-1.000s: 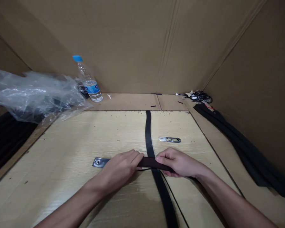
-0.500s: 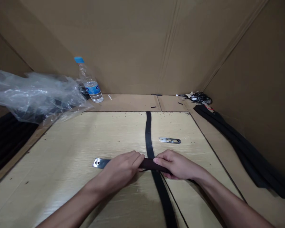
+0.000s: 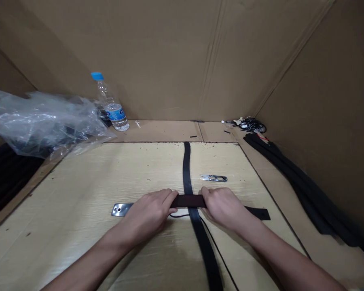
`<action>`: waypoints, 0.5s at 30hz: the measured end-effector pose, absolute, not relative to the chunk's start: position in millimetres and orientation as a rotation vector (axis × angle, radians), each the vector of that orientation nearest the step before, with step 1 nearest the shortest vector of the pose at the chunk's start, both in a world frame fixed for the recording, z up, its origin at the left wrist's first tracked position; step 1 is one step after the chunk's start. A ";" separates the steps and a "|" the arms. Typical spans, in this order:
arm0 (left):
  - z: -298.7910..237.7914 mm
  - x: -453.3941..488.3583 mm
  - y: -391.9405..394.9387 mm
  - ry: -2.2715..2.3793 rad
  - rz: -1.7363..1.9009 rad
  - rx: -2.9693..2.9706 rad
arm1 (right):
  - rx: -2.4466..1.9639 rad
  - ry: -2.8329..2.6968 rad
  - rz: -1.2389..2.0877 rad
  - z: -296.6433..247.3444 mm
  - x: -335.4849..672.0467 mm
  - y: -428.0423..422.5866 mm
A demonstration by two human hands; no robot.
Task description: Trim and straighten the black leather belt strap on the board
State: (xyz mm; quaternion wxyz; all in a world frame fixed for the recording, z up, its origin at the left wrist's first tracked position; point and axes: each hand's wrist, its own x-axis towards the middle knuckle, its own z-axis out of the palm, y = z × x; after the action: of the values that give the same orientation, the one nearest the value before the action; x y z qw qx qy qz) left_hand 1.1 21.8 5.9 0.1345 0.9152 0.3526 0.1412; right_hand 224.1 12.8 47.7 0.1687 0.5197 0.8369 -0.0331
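My left hand (image 3: 154,209) and my right hand (image 3: 223,208) are both closed on a dark strap (image 3: 188,201) stretched sideways between them. The strap's shiny left end (image 3: 120,209) has small holes and sticks out past my left wrist. Its flat dark right end shows beyond my right wrist. Beneath it, a longer black strap (image 3: 186,169) runs away from me over the pale board. A thin black cord (image 3: 216,244) lies beside this lower strap. Beyond my right hand lies a pair of thread snips (image 3: 214,178).
A pale board (image 3: 79,182) covers the worktop, walled by cardboard (image 3: 157,52). At the back left stand a water bottle (image 3: 116,115) and a crumpled plastic bag (image 3: 42,121). Tangled cords (image 3: 251,124) and long black strips (image 3: 300,190) lie on the right.
My right hand has turned over the strap, palm down, and its right end has come into view. The strap is straighter between my hands. The view has shifted slightly.
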 end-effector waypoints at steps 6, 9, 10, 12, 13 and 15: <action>4.2 2.4 19.1 0.993 0.403 2.651 | 1.398 2.420 -0.038 46.8 222.4 11.4; 2.4 3.8 18.7 0.981 0.388 2.634 | 1.356 2.424 -0.050 44.8 221.8 11.0; 1.8 4.4 18.6 0.985 0.381 2.629 | 1.350 2.420 -0.055 44.2 220.9 10.9; 1.4 5.4 18.6 0.990 0.375 2.624 | 1.346 2.402 -0.062 43.9 218.5 11.2; 1.7 5.6 18.8 0.993 0.378 2.622 | 1.350 2.386 -0.066 44.2 217.2 11.5; 3.4 5.1 19.9 0.991 0.394 2.627 | 1.366 2.356 -0.080 45.7 215.4 12.6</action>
State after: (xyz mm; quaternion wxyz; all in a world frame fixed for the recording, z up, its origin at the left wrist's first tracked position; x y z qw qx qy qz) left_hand 5.1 19.9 3.4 0.1525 0.9158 0.3453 0.1374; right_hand 215.4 12.6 45.7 0.2070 0.4903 0.8461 -0.0287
